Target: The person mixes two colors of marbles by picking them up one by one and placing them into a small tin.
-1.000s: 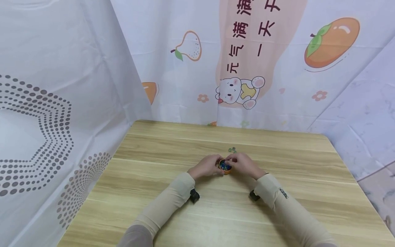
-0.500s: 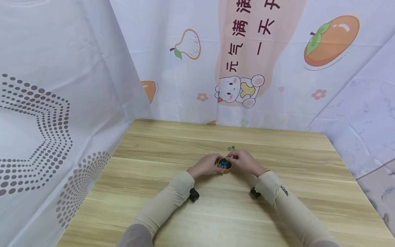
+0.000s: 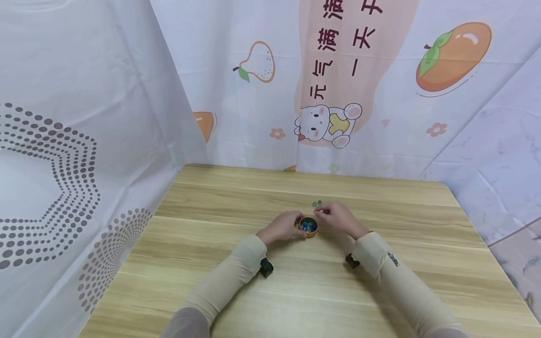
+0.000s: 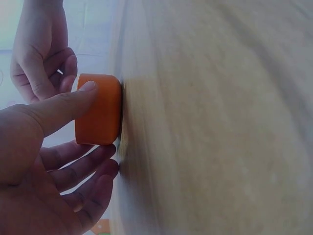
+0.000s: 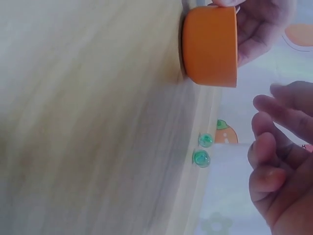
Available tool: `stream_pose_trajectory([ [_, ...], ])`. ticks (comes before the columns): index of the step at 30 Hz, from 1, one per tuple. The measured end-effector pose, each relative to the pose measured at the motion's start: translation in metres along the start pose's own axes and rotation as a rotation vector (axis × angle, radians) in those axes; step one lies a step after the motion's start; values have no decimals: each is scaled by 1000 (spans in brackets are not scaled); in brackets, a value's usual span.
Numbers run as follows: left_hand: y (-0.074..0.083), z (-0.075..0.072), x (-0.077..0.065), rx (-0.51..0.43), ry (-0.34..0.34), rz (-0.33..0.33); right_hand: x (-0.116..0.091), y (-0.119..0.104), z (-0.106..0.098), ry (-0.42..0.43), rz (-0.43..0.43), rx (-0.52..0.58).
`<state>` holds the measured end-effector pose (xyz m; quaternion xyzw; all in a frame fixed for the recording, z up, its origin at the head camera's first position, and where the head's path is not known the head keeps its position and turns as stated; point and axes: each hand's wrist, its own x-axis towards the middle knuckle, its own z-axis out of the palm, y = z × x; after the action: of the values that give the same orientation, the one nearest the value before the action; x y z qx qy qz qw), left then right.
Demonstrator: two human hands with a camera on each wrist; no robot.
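My left hand holds a small orange bowl that stands upright on the table. Its thumb lies on one side of the wall, and the fingers bend round the other. Blue and green glass marbles lie inside the bowl. Just beyond its right rim hovers my right hand, with the fingers loosely bent; in the right wrist view nothing shows between them. Two clear green marbles rest on the table past the bowl, close to the right fingertips but apart from them.
The wood-grain table reaches a back edge in front of a printed white curtain. Another patterned curtain hangs along the left side. A black wrist strap device sits under the left wrist.
My right hand has moved from over the bowl to beyond its right rim, uncovering the marbles inside. A third marble on the table no longer shows. The left hand and bowl stay put.
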<state>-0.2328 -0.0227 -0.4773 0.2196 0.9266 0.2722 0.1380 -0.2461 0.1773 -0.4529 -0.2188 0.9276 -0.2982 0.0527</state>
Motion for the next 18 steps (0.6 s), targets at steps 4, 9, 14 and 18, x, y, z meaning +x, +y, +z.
stream_pose_trajectory([
  [4, 0, 0, 0, 2, -2, -8, 0, 2, -4, 8, 8, -13],
  [9, 0, 0, 0, 8, -4, -22, 2, 5, -10, 10, 29, -39],
  [14, 0, 0, 0, 12, -4, -25, 4, 10, -11, 17, 57, -73],
  [18, 0, 0, 1, 13, -5, -21, 5, 16, -10, 33, 66, -89],
])
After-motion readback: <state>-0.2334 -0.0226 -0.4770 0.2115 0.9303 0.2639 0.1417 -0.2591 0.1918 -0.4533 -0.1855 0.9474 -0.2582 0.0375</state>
